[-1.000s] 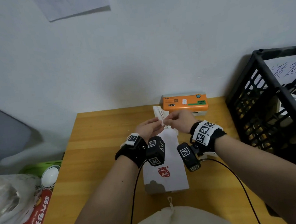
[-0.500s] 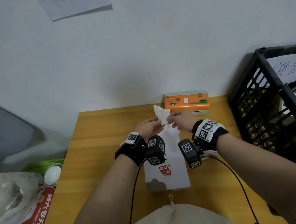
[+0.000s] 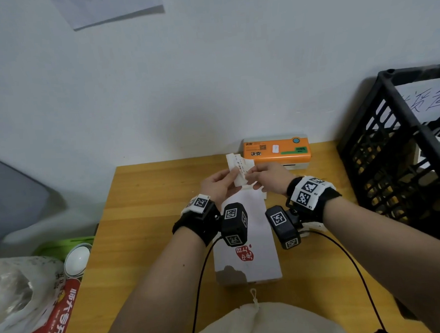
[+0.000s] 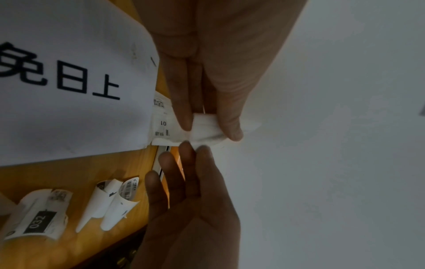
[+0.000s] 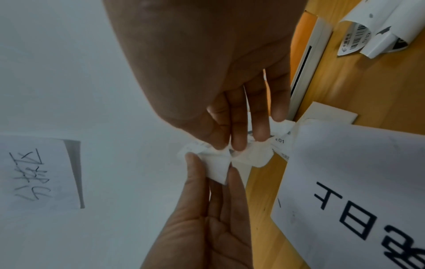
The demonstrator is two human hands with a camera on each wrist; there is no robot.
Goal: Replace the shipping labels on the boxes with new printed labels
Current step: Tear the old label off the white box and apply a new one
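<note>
Label (image 3: 240, 171) held up in the air over the far end of the white box (image 3: 246, 254), just before the orange printer (image 3: 276, 151). Left hand (image 3: 216, 186) and right hand (image 3: 264, 175) each pinch 1 edge in a fingertip grip, likely peeling the backing. Curled discarded strips (image 4: 108, 202) lie on the surface (image 3: 145, 222) beside the box. Black crate (image 3: 406, 155) stands well right; nothing blocks the box top.

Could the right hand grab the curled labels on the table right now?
Probably not yet. The right hand and the left hand are both pinching a label above the box. The curled labels lie bare on the table, so nothing blocks them.
</note>
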